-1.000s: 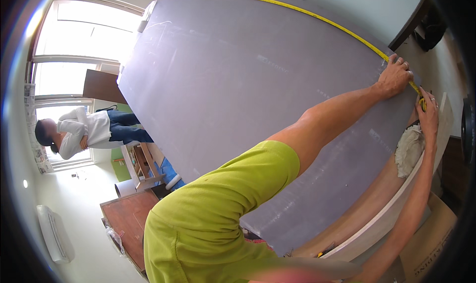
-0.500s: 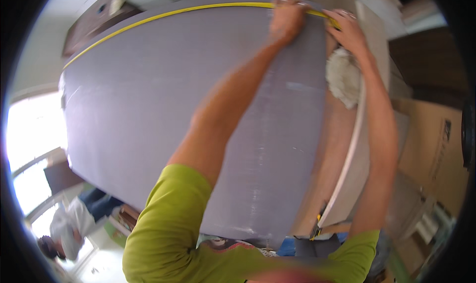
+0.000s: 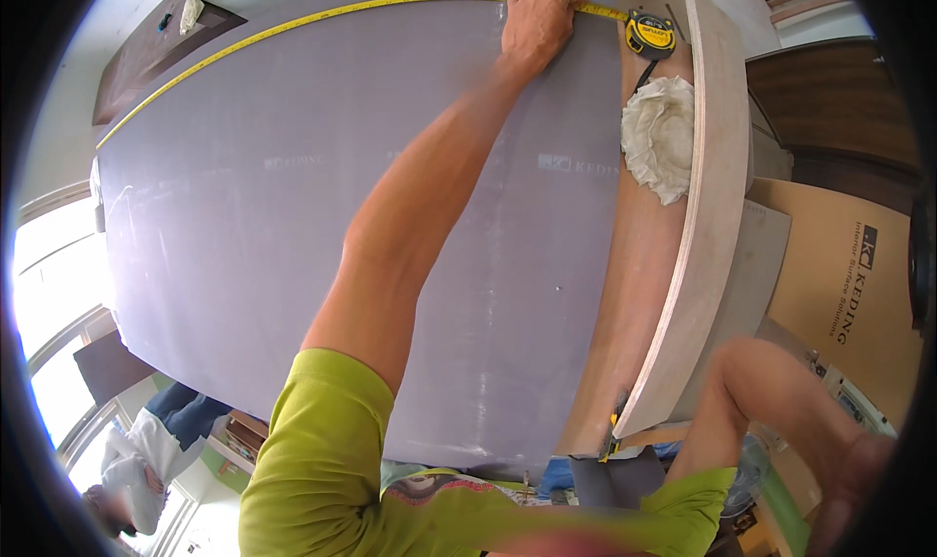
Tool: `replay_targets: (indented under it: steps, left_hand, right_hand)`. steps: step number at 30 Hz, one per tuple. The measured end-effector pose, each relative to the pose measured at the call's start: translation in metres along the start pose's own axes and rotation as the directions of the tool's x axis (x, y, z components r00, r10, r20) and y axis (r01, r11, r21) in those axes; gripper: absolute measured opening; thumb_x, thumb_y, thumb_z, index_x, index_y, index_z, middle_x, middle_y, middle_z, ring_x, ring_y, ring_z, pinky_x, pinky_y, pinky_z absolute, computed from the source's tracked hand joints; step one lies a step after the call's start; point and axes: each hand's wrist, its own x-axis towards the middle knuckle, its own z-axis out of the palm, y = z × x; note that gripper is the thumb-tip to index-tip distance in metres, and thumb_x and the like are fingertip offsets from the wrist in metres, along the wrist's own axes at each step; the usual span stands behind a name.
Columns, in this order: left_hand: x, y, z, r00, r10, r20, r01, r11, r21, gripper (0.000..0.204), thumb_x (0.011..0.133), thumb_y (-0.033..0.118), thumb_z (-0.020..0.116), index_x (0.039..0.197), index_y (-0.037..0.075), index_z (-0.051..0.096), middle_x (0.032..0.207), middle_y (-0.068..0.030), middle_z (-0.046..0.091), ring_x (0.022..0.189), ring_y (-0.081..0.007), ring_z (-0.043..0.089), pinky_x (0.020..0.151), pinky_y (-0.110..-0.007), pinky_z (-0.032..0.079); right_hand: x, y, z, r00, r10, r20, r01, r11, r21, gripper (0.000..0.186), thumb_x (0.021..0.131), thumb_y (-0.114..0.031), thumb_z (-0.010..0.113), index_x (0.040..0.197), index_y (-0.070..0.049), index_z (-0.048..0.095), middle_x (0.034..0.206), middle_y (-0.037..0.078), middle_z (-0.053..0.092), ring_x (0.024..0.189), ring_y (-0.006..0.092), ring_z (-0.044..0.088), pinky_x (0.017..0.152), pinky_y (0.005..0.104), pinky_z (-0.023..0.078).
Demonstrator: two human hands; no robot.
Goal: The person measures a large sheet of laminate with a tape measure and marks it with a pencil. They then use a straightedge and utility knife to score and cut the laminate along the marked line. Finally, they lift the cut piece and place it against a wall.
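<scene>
Right hand (image 3: 859, 479) blurred, cut off at edge
</scene>
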Motion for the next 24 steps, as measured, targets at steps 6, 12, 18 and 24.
replay_targets:
  steps: [6,12,18,24]
  left_hand:
    - [0.001,0.0,-0.002,1.0,-0.004,0.011,0.004,1.0,-0.029,0.021,0.094,0.019,0.059,0.105,0.015,0.077,0.109,-0.0096,0.065,0.114,-0.0312,0.056,0.104,-0.046,0.042]
    - [0.0,0.0,0.0,1.0,-0.001,0.003,0.001,1.0,0.031,0.022,0.095,0.019,0.058,0.107,0.015,0.076,0.11,-0.0096,0.065,0.115,-0.0301,0.056,0.104,-0.046,0.042]
    - [-0.001,0.002,0.001,1.0,-0.022,-0.003,0.022,1.0,0.006,0.026,0.097,0.016,0.052,0.104,0.016,0.077,0.108,-0.0076,0.065,0.115,-0.0299,0.056,0.104,-0.046,0.041]
    - [-0.002,-0.006,0.014,1.0,-0.011,-0.029,0.015,0.991,0.135,0.029,0.1,0.018,0.054,0.114,0.026,0.078,0.117,-0.0021,0.067,0.12,-0.0243,0.055,0.113,-0.044,0.034]
  right_hand:
    - [0.018,-0.023,0.044,0.979,-0.164,0.12,0.156,0.985,0.078,0.022,0.098,-0.018,0.065,0.116,-0.004,0.065,0.109,0.003,0.066,0.097,0.0121,0.058,0.084,0.0264,0.046]
    - [-0.008,0.037,0.023,0.975,0.16,-0.153,-0.17,0.984,-0.052,0.018,0.098,-0.017,0.065,0.108,-0.003,0.066,0.098,0.003,0.066,0.084,0.0088,0.058,0.074,0.023,0.046]
    - [-0.041,0.287,0.087,0.618,0.744,-0.255,-0.683,0.669,0.293,0.006,0.095,-0.013,0.062,0.095,-0.007,0.063,0.079,0.004,0.065,0.076,0.0119,0.064,0.069,0.0264,0.051]
    - [-0.075,0.344,0.117,0.562,0.752,-0.344,-0.76,0.634,0.146,0.013,0.096,-0.018,0.064,0.099,-0.006,0.066,0.084,0.007,0.069,0.076,0.0119,0.064,0.07,0.0263,0.052]
